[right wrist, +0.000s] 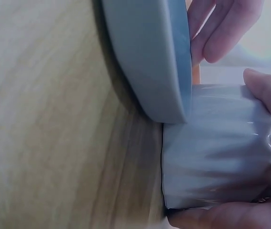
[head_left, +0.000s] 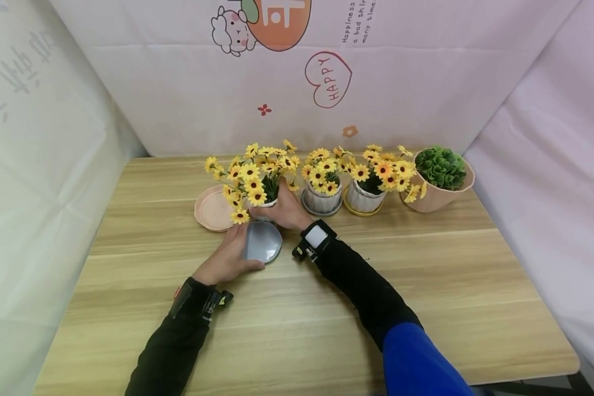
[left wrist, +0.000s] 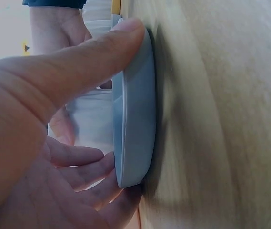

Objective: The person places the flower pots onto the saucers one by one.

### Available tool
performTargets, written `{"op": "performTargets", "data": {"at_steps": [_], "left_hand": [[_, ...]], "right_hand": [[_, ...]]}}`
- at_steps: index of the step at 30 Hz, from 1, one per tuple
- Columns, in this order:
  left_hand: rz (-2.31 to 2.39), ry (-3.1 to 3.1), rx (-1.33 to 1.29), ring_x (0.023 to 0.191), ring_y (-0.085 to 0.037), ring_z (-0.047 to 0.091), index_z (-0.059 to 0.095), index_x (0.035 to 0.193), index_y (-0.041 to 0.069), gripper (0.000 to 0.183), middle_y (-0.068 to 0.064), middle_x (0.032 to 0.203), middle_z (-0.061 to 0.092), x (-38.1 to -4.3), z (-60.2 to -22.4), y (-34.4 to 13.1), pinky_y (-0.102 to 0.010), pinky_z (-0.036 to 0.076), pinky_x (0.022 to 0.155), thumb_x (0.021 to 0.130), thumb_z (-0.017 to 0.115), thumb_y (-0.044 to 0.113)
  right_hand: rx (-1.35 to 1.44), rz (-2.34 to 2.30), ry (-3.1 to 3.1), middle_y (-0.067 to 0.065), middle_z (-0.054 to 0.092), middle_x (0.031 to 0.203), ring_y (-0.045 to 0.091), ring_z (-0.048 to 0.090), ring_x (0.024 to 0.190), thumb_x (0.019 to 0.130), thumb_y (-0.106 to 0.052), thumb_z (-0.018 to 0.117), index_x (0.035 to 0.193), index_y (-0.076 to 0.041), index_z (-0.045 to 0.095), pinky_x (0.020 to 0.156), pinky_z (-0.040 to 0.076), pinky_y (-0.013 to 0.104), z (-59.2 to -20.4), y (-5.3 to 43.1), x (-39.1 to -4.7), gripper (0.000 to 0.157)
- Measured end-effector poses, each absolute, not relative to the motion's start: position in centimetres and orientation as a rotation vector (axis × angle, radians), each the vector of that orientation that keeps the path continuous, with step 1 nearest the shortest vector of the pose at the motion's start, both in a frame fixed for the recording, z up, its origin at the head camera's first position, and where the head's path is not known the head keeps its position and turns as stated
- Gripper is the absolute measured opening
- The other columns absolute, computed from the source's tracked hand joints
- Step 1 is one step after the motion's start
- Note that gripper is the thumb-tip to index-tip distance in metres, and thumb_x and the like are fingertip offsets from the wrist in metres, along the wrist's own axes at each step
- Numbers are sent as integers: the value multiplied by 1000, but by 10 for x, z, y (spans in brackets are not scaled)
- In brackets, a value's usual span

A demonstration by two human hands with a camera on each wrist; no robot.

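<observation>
Near mid-frame, the left grip [head_left: 227, 260] pinches a saucer [head_left: 264, 242]; the right grip [head_left: 290, 212] holds a pot [right wrist: 216, 157], probably slick, breakable, best cupped by its sides.

Before the flowerpot [right wrist: 216, 152] in the right hand [head_left: 289, 212] we see one saucer [head_left: 264, 242]; at its left, another saucer [head_left: 213, 209]; at its right, a second flowerpot [head_left: 322, 202], a third flowerpot [head_left: 366, 201], and farthest, the plant pot [head_left: 432, 199].

I am counting three white pots [head_left: 322, 202] of yellow flowers [head_left: 249, 171], one peach pot [head_left: 433, 202] with one green plant [head_left: 440, 168], and four saucers [head_left: 264, 242].
</observation>
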State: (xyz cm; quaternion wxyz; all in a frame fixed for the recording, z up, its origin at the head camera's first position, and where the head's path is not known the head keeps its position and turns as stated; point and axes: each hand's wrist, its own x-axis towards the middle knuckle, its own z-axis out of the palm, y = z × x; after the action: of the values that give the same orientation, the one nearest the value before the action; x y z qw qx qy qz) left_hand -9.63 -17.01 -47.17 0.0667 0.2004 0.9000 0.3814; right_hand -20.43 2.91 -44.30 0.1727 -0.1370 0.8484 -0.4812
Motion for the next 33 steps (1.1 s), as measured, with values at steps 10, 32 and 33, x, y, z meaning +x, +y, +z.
{"op": "performTargets", "data": {"at_steps": [10,32,33], "left_hand": [[1132,2753,653,159,-42,22,2,171,20,134,-16,177,14,-110,-506,-177,-65,30,125,77,86,65],[1120,2576,549,154,-39,37,19,168,7,116,-20,170,30,-99,-438,-174,-58,35,126,80,94,18],[1148,2560,553,155,-39,35,17,169,9,118,-19,172,28,-99,-436,-176,-58,34,127,80,94,18]], "right_hand": [[-368,-1370,2427,26,3,176,38,20,163,88,-51,83,168,-5,-11,132,27,50,-442,30,-204,132],[-470,-1401,2411,24,14,176,37,30,160,86,-52,85,169,-4,-3,129,34,52,-420,36,-181,130],[-479,-1410,2405,24,12,176,37,28,161,86,-51,85,169,-4,-2,129,33,52,-420,36,-179,129]]}}
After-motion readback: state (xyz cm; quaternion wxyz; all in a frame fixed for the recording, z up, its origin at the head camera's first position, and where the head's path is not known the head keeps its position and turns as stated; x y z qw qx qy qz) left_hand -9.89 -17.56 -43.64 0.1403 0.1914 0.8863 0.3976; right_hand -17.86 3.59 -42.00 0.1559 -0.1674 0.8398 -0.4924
